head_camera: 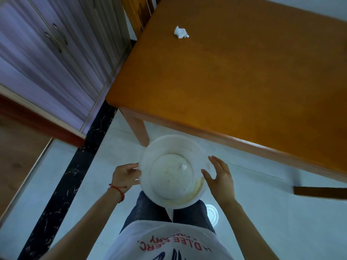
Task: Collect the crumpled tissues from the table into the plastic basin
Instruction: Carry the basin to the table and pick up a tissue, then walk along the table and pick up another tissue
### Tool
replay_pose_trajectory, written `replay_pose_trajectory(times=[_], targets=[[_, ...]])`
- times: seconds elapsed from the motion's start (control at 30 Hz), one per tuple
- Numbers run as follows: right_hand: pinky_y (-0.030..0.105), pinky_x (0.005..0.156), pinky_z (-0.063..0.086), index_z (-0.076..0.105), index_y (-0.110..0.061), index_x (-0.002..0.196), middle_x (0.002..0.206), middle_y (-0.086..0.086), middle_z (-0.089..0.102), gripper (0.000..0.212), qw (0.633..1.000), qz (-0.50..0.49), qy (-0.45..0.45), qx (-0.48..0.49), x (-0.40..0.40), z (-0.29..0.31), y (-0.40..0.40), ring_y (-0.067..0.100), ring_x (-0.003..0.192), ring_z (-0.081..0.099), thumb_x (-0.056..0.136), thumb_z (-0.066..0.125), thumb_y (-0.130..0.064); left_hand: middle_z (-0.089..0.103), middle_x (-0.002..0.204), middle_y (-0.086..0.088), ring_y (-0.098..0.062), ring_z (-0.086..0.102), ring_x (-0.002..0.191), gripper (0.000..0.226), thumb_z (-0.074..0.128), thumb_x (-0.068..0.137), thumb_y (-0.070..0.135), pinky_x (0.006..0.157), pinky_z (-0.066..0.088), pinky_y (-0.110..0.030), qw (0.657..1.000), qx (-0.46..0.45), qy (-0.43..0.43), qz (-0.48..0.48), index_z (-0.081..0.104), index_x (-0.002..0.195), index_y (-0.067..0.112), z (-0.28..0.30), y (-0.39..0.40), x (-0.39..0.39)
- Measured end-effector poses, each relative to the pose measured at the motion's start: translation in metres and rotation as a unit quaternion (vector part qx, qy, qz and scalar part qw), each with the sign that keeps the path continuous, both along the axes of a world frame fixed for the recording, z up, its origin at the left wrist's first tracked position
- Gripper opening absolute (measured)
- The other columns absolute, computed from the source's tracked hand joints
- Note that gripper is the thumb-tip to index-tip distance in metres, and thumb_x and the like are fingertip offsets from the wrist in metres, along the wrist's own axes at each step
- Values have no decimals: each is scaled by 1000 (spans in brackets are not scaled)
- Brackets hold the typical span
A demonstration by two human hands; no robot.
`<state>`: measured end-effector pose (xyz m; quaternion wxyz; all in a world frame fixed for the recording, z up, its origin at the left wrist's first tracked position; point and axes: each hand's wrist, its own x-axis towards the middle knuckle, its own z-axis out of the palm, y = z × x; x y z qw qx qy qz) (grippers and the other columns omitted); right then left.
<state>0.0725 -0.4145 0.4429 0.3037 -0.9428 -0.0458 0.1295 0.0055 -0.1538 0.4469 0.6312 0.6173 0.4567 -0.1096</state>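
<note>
Head view: left hand (124, 175) grips, flat right hand (221, 175) touches basin (148, 160) holding one wad (181, 167); crumpled tissue (180, 32) lies far beyond.

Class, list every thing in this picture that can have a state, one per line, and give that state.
basin: upright, held up, one tissue inside.
tissue in basin: crumpled, on the bottom.
loose tissue: crumpled, lying on the table.
left hand: grips the basin's rim.
right hand: fingers straight, at the basin's side.
cabinet doors: shut.

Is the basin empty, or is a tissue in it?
Not empty: one small crumpled tissue lies on the basin floor, right of centre.
</note>
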Motion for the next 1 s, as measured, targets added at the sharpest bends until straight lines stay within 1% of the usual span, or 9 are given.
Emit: replay_pose_trajectory(times=[0.07, 0.13, 0.23, 0.37, 0.5, 0.63, 0.7, 0.87, 1.0], targets=[[39, 104, 38, 45, -15, 132, 139, 8, 47, 49, 1000, -6, 28, -6, -10, -1, -4, 26, 128, 43, 86, 59, -27, 61, 94, -15, -37, 56, 88, 33, 59, 76, -13, 81, 49, -47, 1000, 1, -3, 14, 60, 109, -8, 1, 0, -14], [39, 102, 41, 42, -16, 134, 139, 8, 47, 50, 999, -10, 47, 2, -20, -1, -4, 24, 125, 46, 88, 57, -28, 61, 91, -15, -37, 56, 86, 32, 59, 76, -14, 82, 49, -49, 999, 2, -8, 32, 60, 108, -9, 1, -1, -28], [34, 87, 51, 45, -16, 132, 130, 7, 54, 47, 997, -21, 71, 27, -29, 0, -2, 19, 104, 59, 88, 58, -25, 61, 82, -10, -38, 56, 84, 30, 57, 77, -15, 83, 50, -50, 998, 2, -16, 57, 60, 106, -12, 1, -6, -51], [24, 75, 48, 54, -14, 124, 121, 9, 60, 36, 993, 0, 99, 60, -43, 4, 0, 15, 82, 58, 88, 57, -17, 63, 81, -10, -36, 57, 84, 30, 55, 79, -14, 84, 49, -50, 995, 6, -14, 95, 58, 109, -13, 2, -15, -88], [22, 75, 48, 54, -14, 124, 123, 8, 59, 36, 990, 39, 116, 65, -60, 6, 6, 13, 82, 58, 89, 56, -17, 68, 50, 7, -26, 60, 69, 29, 56, 79, -11, 64, 58, -33, 992, 23, -15, 121, 61, 108, -8, 3, -16, -127], [9, 67, 43, 54, -15, 124, 122, 8, 59, 36, 987, 82, 126, 63, -81, 4, 23, 12, 80, 57, 88, 57, -17, 66, 78, -10, -33, 60, 83, 33, 57, 78, -11, 78, 53, -43, 986, 32, -23, 161, 58, 111, -12, 4, -6, -164], [6, 63, 40, 55, -16, 123, 121, 8, 60, 35, 984, 99, 130, 69, -90, 2, 35, 11, 80, 57, 88, 57, -16, 65, 85, -14, -32, 60, 85, 34, 57, 78, -11, 75, 57, -41, 984, 38, -22, 173, 58, 112, -11, 4, 2, -181], [15, 69, 44, 56, -15, 122, 121, 7, 60, 34, 980, 118, 140, 80, -104, 1, 78, 13, 84, 58, 88, 57, -16, 69, 67, -5, -19, 65, 63, 30, 57, 78, -11, 54, 59, -23, 979, 35, -20, 202, 61, 108, -7, -1, 32, -217], [17, 71, 45, 55, -14, 122, 121, 7, 59, 35, 980, 121, 137, 84, -117, -1, 121, 13, 85, 58, 88, 58, -15, 68, 63, -1, -22, 61, 66, 31, 59, 78, -11, 50, 57, -20, 973, 24, -19, 227, 60, 109, -9, -8, 69, -236]])
